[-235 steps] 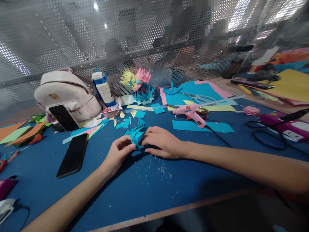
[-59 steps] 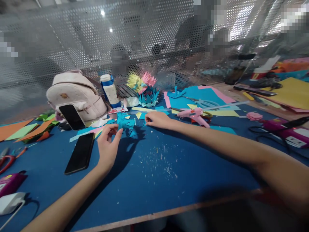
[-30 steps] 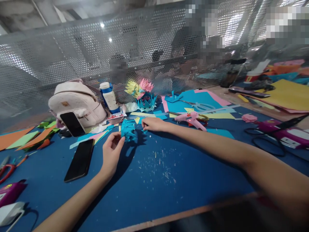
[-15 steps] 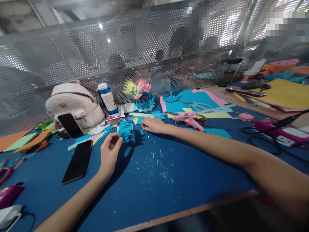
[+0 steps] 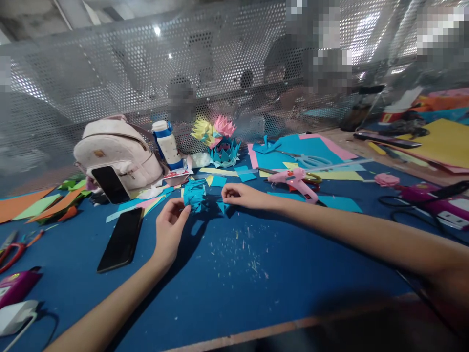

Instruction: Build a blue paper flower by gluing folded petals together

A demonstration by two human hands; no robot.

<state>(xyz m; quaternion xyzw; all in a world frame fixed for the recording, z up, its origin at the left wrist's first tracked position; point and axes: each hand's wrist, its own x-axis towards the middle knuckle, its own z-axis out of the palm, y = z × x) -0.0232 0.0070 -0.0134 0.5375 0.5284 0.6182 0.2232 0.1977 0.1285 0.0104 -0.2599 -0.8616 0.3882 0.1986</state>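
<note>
My left hand (image 5: 171,222) pinches the near-left edge of a blue folded paper flower (image 5: 195,195), its pointed petals facing right. Across a small gap, my right hand (image 5: 240,195) is closed with thumb and forefinger on a small blue folded paper piece (image 5: 223,208), which hangs just over the blue table mat (image 5: 205,303). Small paper scraps (image 5: 242,254) are sprinkled on the mat in front of both hands. Behind them, blue paper squares (image 5: 219,181) and yellow strips lie flat.
A pink glue gun (image 5: 295,182) lies beyond my right forearm, near light-blue scissors (image 5: 311,160). A black phone (image 5: 121,239) lies left of my left hand. Farther back stand a pale backpack (image 5: 117,151), a bottle (image 5: 167,144) and finished paper flowers (image 5: 224,151).
My right hand has lifted slightly and drawn toward me, and the small blue piece shows more clearly beneath its fingers. The left hand keeps its hold; the view has shifted a little.
</note>
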